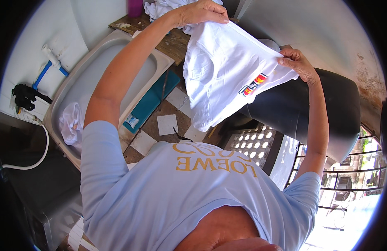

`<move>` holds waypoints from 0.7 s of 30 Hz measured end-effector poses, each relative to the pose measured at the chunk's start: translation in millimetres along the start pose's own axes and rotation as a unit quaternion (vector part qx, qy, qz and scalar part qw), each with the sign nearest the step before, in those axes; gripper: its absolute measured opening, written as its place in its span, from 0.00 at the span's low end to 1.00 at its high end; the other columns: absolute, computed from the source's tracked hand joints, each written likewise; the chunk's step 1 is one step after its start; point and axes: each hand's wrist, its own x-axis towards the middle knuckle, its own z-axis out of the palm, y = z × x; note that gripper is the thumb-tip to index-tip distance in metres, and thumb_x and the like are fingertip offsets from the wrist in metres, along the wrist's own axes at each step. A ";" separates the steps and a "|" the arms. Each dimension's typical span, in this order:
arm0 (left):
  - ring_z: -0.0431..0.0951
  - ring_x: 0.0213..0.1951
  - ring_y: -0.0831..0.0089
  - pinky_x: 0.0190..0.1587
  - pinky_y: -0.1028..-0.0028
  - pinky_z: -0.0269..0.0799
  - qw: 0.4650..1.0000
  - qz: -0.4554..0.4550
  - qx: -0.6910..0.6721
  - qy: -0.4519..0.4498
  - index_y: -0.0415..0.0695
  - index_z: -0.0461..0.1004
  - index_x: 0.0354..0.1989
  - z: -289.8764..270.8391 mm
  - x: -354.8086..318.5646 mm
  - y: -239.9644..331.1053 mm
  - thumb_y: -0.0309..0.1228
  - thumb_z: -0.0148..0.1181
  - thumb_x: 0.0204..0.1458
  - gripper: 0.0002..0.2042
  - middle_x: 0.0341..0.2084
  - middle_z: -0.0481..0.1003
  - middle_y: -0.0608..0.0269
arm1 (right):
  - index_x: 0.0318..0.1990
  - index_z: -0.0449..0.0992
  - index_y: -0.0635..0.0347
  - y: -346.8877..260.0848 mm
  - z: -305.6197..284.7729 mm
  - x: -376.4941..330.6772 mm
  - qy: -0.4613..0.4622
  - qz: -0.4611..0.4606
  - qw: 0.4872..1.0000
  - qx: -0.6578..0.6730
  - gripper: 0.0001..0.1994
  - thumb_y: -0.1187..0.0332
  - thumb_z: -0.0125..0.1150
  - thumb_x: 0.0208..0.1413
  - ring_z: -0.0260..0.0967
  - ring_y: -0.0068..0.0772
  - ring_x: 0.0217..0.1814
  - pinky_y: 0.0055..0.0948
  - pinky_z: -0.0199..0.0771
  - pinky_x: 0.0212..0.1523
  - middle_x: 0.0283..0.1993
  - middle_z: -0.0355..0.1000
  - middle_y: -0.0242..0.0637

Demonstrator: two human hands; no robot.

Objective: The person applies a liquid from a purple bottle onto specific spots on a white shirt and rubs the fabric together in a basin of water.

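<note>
Stretched between my two raised hands hangs a white garment (220,69) with a small colourful print near its right side. My left hand (201,12) pinches one end of its upper edge. The other end is gripped between the thumb and fingers of my right hand (299,65). Both arms reach out ahead of me, and the cloth drops in loose folds toward my chest. Its exact cut cannot be made out. Beyond my left hand, a pile of white cloth (164,9) lies on a wooden board (174,44).
A long grey basin (103,48) at left holds wet white cloth (71,123). Beside it lie a teal tray (158,98) and a small packet (132,121). A black rounded tank (302,104) stands at right, before a barred window (348,171). A white hose (40,161) curves at far left.
</note>
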 end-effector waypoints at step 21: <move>0.59 0.12 0.74 0.17 0.68 0.53 0.901 0.121 0.415 -0.018 0.39 0.65 0.10 -26.4 25.9 25.9 0.38 0.66 0.42 0.20 0.07 0.60 0.57 | 0.39 0.78 0.54 29.1 -7.3 -23.1 0.087 -0.044 0.994 -0.048 0.13 0.57 0.64 0.52 0.69 0.18 0.41 0.20 0.67 0.44 0.33 0.73 0.26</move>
